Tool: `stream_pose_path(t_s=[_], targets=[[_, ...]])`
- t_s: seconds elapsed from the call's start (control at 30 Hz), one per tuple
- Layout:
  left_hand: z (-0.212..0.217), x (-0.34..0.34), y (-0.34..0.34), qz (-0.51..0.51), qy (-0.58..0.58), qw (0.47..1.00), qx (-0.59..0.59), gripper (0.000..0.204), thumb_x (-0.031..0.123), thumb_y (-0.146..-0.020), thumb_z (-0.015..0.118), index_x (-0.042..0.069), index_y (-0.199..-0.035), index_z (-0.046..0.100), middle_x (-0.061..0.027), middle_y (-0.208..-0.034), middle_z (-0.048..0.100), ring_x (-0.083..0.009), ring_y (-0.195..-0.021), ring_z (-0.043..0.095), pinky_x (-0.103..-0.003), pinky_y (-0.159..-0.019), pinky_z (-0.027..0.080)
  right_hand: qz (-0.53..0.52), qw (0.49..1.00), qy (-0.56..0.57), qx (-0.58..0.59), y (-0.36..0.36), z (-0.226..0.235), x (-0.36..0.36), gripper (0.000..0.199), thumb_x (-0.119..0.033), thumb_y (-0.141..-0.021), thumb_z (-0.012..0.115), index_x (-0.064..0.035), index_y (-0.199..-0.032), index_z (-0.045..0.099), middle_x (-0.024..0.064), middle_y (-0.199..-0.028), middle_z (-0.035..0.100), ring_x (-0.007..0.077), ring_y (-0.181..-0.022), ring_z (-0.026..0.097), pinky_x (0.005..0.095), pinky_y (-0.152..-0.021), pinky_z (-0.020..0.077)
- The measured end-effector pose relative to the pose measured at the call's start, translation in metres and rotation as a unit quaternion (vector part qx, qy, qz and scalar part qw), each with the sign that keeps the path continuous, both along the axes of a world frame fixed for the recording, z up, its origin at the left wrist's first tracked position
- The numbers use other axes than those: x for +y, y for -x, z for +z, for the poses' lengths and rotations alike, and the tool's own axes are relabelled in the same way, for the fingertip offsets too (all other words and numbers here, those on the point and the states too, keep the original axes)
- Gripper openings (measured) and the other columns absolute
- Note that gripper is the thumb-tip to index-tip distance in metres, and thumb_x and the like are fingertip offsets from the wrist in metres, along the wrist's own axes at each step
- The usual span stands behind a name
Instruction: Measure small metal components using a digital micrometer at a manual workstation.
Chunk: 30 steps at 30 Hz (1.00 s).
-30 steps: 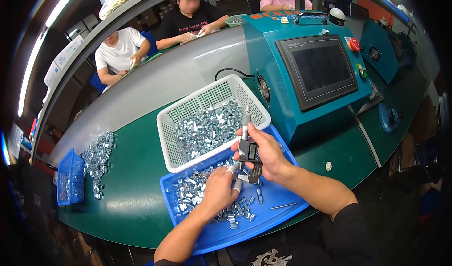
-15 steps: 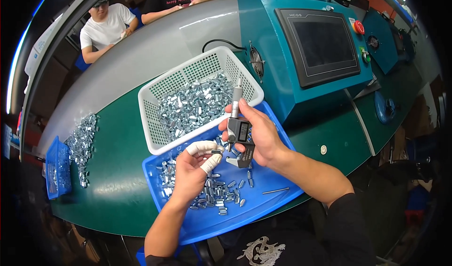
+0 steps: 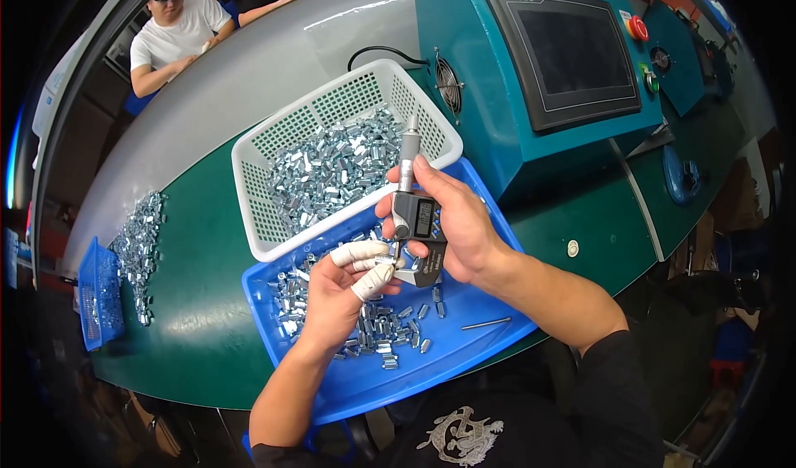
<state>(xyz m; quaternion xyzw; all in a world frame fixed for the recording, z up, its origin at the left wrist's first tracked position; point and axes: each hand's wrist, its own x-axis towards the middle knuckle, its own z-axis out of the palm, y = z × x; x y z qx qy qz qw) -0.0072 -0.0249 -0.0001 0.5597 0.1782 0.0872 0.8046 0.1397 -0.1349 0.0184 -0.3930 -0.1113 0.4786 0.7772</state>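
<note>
My left hand [image 3: 333,292]: white-wrapped fingertips [image 3: 373,283] pinching small metal part [image 3: 385,260], now right up at gap of digital micrometer [image 3: 423,218]. So part's finally at measuring end, can't tell if faces touch it tho. Right hand [image 3: 468,227] curled round micrometer. Half second ago part sat left of gap, clearly apart. Loose parts [image 3: 381,327] in blue tray [image 3: 464,360] below, white basket [image 3: 249,211] of more on far side.

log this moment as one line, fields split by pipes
left hand: pinching metal part at digital micrometer | right hand: gripping it | below: blue tray, loose parts | beyond: white basket, more parts
</note>
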Motion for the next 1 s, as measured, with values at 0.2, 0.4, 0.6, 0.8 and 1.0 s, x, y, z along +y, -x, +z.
stream_pose_path(t_s=[0.2,0.4,0.6,0.8,1.0], targets=[[0.001,-0.001,0.001,-0.001,0.006,1.0,0.01,0.023,0.001,-0.084,0.063,-0.001,-0.107,0.058,-0.0113,-0.098,0.065,-0.0179,-0.09,0.064,-0.032,-0.073,0.058,0.001,1.0,0.0,0.003,0.0,-0.001,0.0,0.035,-0.039,-0.098,0.04,-0.0063,-0.108,0.047,0.0123,-0.086,0.061,0.0134,-0.068,0.063,0.0202,-0.039,0.0429],[0.002,0.002,-0.001,-0.004,0.007,1.0,0.006,0.024,0.002,-0.085,0.063,-0.001,-0.108,0.058,-0.0118,-0.098,0.065,-0.0192,-0.088,0.065,-0.032,-0.074,0.057,0.003,1.0,0.0,-0.001,-0.003,0.001,0.003,0.037,-0.04,-0.098,0.039,-0.0062,-0.108,0.047,0.0126,-0.086,0.062,0.014,-0.067,0.063,0.0207,-0.039,0.0424],[0.006,0.004,-0.001,-0.007,0.019,1.0,0.017,0.026,0.012,-0.088,0.06,0.0,-0.111,0.057,-0.014,-0.099,0.065,-0.0229,-0.084,0.066,-0.034,-0.074,0.056,0.005,0.999,-0.002,0.032,-0.004,0.002,0.003,0.044,-0.048,-0.097,0.033,-0.0088,-0.113,0.046,0.0153,-0.086,0.062,0.0167,-0.065,0.063,0.0214,-0.038,0.0421],[0.0,0.002,0.009,-0.034,-0.009,0.998,0.05,0.024,0.011,-0.09,0.059,0.0,-0.111,0.059,-0.0107,-0.096,0.065,-0.022,-0.085,0.066,-0.034,-0.074,0.056,0.02,0.998,-0.008,0.055,0.004,-0.001,0.001,0.04,-0.047,-0.096,0.039,-0.0094,-0.107,0.046,0.015,-0.084,0.063,0.0162,-0.063,0.063,0.0206,-0.037,0.0402],[-0.001,0.006,0.008,-0.058,-0.064,0.996,0.033,0.014,0.008,-0.087,0.062,0.002,-0.099,0.061,-0.0032,-0.086,0.063,-0.0113,-0.074,0.06,-0.027,-0.064,0.053,0.063,0.998,0.003,-0.028,0.004,0.001,-0.001,0.038,-0.043,-0.096,0.044,-0.0058,-0.104,0.049,0.0111,-0.083,0.062,0.0134,-0.065,0.063,0.0205,-0.038,0.04]])
